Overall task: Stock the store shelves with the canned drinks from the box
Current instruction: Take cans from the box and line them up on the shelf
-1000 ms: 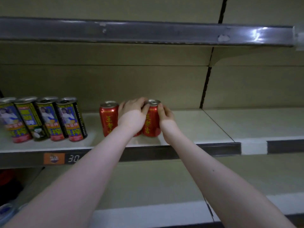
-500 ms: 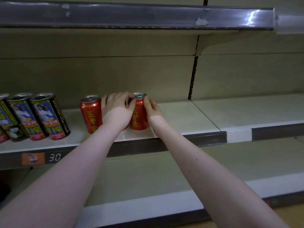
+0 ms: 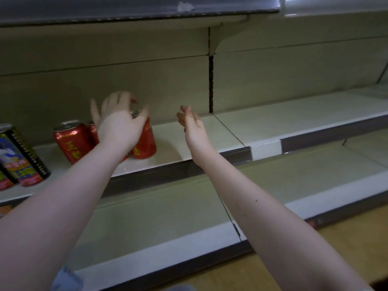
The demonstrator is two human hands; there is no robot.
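The shelf [image 3: 189, 143] is the biggest thing here. It is long and pale, and most of it is bare. More bare shelf runs off to the right. Another shelf sits below it, and it has nothing on it that I can see.

At the far left stand tall dark cans [image 3: 23, 158] with bright labels. Next to them are the red cans [image 3: 70, 140]. They stand upright in a little group near the front edge. One stands free on the left. The others are partly hidden behind the left arm, so I cannot count them for sure.

The left hand [image 3: 119, 122] hangs over the red cans with its fingers spread wide. It holds nothing. I cannot tell if it brushes a can top. The right hand [image 3: 192, 122] is up in the air to the right of the cans, well apart from them. It is loosely open and holds nothing too.

I think the putting-down step is done for these cans. Both hands look free.

The box is not in view. So the next move is likely to go to the box and pick up more cans. Then they should go in the bare spot just right of the red cans, standing up and close together. Care is needed not to knock the ones already there.
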